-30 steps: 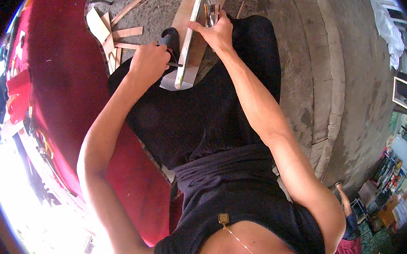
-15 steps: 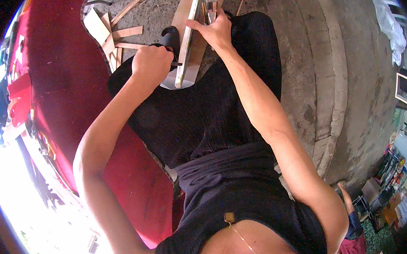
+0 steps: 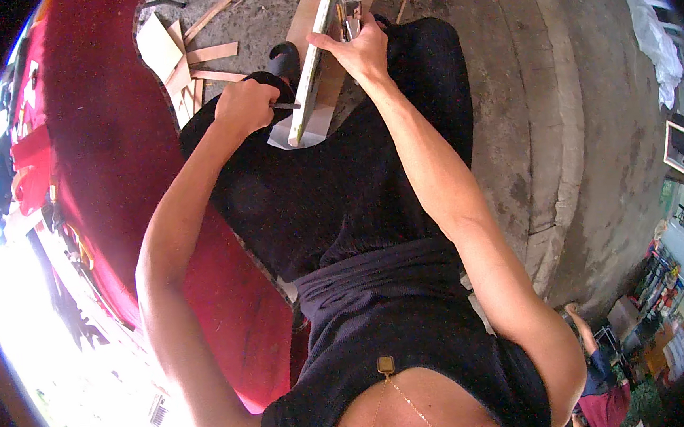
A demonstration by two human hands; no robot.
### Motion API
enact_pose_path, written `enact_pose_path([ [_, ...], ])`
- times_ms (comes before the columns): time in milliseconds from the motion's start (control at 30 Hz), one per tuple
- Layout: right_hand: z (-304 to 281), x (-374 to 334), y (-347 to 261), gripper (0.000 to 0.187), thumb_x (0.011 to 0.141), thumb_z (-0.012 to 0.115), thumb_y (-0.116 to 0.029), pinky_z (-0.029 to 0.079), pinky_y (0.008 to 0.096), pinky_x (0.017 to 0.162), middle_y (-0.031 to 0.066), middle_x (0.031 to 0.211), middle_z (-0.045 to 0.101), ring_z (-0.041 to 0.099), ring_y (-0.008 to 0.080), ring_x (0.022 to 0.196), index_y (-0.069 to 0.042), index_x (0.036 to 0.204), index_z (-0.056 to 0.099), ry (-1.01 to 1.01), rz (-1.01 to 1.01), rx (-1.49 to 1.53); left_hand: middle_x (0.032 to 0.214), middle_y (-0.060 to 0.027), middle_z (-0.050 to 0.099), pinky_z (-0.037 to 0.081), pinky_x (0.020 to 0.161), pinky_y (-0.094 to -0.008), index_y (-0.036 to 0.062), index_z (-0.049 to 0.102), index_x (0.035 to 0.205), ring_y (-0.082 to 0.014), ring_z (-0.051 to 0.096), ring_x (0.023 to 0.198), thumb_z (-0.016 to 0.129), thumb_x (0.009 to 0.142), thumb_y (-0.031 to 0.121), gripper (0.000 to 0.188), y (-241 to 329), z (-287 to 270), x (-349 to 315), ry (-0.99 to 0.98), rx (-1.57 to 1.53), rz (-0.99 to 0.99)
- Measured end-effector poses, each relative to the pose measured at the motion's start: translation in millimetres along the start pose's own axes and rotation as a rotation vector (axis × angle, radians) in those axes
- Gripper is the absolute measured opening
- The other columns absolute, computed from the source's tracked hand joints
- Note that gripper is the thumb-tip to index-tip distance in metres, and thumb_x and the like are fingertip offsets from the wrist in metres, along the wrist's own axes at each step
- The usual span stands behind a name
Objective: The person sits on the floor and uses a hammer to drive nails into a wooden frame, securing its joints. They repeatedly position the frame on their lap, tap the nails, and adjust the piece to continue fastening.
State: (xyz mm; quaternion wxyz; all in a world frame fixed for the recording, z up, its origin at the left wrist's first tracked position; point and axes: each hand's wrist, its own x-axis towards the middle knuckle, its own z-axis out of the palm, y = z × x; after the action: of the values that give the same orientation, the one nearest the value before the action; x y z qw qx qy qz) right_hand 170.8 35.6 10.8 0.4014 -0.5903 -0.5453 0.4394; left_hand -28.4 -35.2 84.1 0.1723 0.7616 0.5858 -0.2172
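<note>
My left hand [image 3: 244, 106] is closed around a thin dark tool [image 3: 285, 105] whose tip meets the side of a long pale wooden strip [image 3: 315, 61]. The strip stands on edge over a wider wooden board [image 3: 331, 83] that lies between my knees on the concrete floor. My right hand [image 3: 358, 51] grips the strip higher up, next to a shiny metal clamp-like piece [image 3: 349, 11] at its top. I am wearing black clothes and my lap hides the lower end of the board.
Several wood offcuts [image 3: 189, 61] lie scattered on the concrete to the left of the board. A red cloth-covered surface [image 3: 108, 158] runs along my left side. A concrete step [image 3: 563, 142] curves on the right. Another person [image 3: 600, 390] stands far off at lower right.
My left hand has drawn a little closer to the strip with the tool. My right hand keeps its grip on the strip.
</note>
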Motion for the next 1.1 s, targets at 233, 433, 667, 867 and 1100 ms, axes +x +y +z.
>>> enact_pose_path([
  [233,-8.7,-5.7,-16.5,0.078,0.056,0.089,-0.046,0.052,0.0334,0.085,0.0136,0.100,0.068,0.066,0.0214,0.091,0.002,0.109,0.059,-0.010,-0.047,0.038,0.070,-0.0133,0.065,0.053,0.066,-0.0452,0.0140,0.068,0.076,-0.0331,0.065,0.072,0.068,0.067,0.020,0.011,-23.2,35.5,9.6,0.162,-0.189,0.109],
  [433,-28.5,-19.9,-45.3,0.064,0.066,0.087,-0.036,0.051,0.0283,0.080,0.0079,0.098,0.067,0.063,0.0140,0.088,0.002,0.109,0.059,-0.059,-0.148,0.174,0.071,-0.0138,0.064,0.050,0.061,-0.0465,0.0105,0.065,0.076,-0.0367,0.063,0.068,0.069,0.065,0.019,0.015,-37.9,50.7,17.1,0.193,-0.327,0.202],
  [667,-68.9,-62.4,-107.5,0.023,0.082,0.075,-0.019,0.043,0.0223,0.053,-0.0043,0.068,0.056,0.052,0.0040,0.059,-0.003,0.083,0.059,-0.403,-0.003,0.147,0.066,-0.0107,0.062,0.051,0.062,-0.0435,0.0122,0.067,0.074,-0.0335,0.063,0.067,0.070,0.063,0.018,0.013,-36.5,70.9,25.5,0.310,-0.457,0.271],
  [867,-91.1,-72.9,-148.4,0.028,0.083,0.068,-0.022,0.050,0.0424,0.068,0.0230,0.076,0.062,0.064,0.0389,0.073,0.003,0.087,0.057,-0.761,-0.108,-0.359,0.065,-0.0092,0.061,0.049,0.059,-0.0428,0.0097,0.062,0.073,-0.0326,0.062,0.065,0.072,0.062,0.017,0.017,-33.3,82.8,29.4,0.348,-0.550,0.310],
  [1100,-65.2,-78.9,-115.8,0.028,0.084,0.065,-0.022,0.050,0.0468,0.068,0.0259,0.073,0.060,0.063,0.0421,0.074,0.004,0.081,0.055,-0.894,-0.095,-0.636,0.065,-0.0094,0.061,0.049,0.060,-0.0438,0.0095,0.060,0.072,-0.0331,0.063,0.066,0.076,0.062,0.019,0.021,-29.4,90.6,34.6,0.372,-0.559,0.337],
])
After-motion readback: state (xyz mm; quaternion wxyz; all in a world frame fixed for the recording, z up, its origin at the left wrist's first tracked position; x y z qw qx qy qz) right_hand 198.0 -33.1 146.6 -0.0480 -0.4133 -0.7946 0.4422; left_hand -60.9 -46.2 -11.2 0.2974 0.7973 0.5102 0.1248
